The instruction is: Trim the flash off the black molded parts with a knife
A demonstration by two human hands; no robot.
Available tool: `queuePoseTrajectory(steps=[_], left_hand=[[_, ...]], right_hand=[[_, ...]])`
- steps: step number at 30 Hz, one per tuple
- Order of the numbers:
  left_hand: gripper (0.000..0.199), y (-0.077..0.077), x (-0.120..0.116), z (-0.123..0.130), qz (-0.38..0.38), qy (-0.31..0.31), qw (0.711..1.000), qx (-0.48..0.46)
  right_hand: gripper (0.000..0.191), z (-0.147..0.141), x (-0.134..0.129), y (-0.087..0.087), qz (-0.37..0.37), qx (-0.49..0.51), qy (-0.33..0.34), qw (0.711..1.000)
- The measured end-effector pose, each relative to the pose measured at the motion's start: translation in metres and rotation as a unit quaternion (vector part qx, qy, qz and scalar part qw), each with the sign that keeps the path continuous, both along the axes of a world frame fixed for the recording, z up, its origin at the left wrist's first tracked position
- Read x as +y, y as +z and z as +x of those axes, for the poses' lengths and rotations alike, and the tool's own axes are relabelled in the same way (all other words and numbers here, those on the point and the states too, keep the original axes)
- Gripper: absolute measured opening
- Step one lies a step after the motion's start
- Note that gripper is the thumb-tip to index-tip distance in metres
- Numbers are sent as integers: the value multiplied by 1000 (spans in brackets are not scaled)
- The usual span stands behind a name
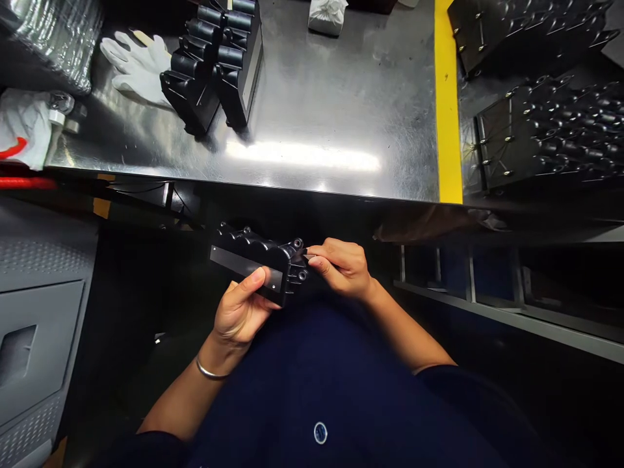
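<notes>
Quick one from our spot at the station: our left hand (241, 305) is cradling a black ribbed moulded plastic housing (248, 250) with a flat glossy strip on its face. The thumb is pressed on that strip and the other fingers are closed underneath, so the part sits right in those fingers, held over our navy shirt and below the desk edge. Our right hand (341, 266) comes in at the housing's far end, with its thumb and forefinger (316, 259) pinched together by the round bosses. We can't tell exactly what's between the tips.

Ahead of our fingers is a brushed steel desk (331, 84) with a stack of similar black housings (209, 71) and crumpled white gloves (136, 68). Ahead and to the right of the fingers are rows of black ribbed parts (550, 133).

Our worry: bare fingers on a smooth dark part. A slip or hard twist at that end could drop it below the desk or nick a fingertip on a moulded edge.
</notes>
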State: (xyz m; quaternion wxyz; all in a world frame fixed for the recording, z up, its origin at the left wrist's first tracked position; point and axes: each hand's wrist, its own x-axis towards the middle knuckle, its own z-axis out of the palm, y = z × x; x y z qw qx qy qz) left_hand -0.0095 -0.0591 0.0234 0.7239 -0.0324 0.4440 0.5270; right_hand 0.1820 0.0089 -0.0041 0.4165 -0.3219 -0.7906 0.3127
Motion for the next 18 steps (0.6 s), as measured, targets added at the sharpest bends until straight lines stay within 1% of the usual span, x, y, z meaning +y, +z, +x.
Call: queuePoseTrajectory(steps=[3, 5, 6, 8, 10, 11, 12, 13, 16, 18], left_hand=[[18, -1, 1, -2, -12, -2, 1000, -1], [17, 0, 0, -2, -24, 1, 1000, -2], [18, 1, -1, -2, -25, 0, 1000, -5], [16, 4, -5, 0, -19, -24, 999, -17], [13, 7, -9, 1, -6, -64, 997, -31], [12, 7, -10, 1, 1, -78, 996, -33], [14, 7, -10, 1, 8, -75, 997, -30], [17, 6, -9, 0, 15, -58, 998, -23], [23, 0, -3, -4, 11, 15, 1000, 20], [21, -3, 0, -6, 8, 27, 998, 62]], right_hand=[[23, -4, -2, -6, 0, 21, -18, 1000], [23, -7, -1, -12, -22, 27, -28, 999], [24, -7, 1, -16, -41, 31, -44, 998], [30, -5, 8, -23, -83, 48, -109, 989], [35, 1, 15, -27, -117, 68, -187, 973], [35, 4, 17, -27, -126, 69, -206, 968], [35, 6, 17, -25, -135, 60, -198, 969], [33, 8, 15, -22, -139, 51, -174, 974], [29, 5, 2, -8, -137, 52, -67, 987], [30, -1, -7, 3, -149, 64, -15, 987]])
